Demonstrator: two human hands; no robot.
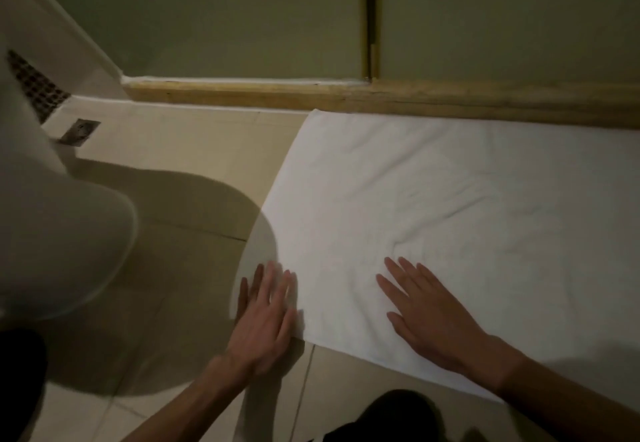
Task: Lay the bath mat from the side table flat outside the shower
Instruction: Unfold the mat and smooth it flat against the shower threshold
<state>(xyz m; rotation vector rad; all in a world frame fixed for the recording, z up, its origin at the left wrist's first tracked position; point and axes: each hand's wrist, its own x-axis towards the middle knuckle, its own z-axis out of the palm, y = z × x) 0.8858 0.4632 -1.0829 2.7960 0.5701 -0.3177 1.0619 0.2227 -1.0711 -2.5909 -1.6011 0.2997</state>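
Spreading over the beige tiled floor, the white mat lies opened out, its far edge against the wooden sill beneath the glass doors. Shallow creases cross its middle. A white toilet stands to the left, apart from the mat. The right hand lies palm down on the mat near its near edge, fingers straight and spread, holding nothing. The left hand lies flat at the mat's near left corner, fingers straight, partly on the cloth and partly over the tile. A small square drain sits in the floor beyond the toilet.
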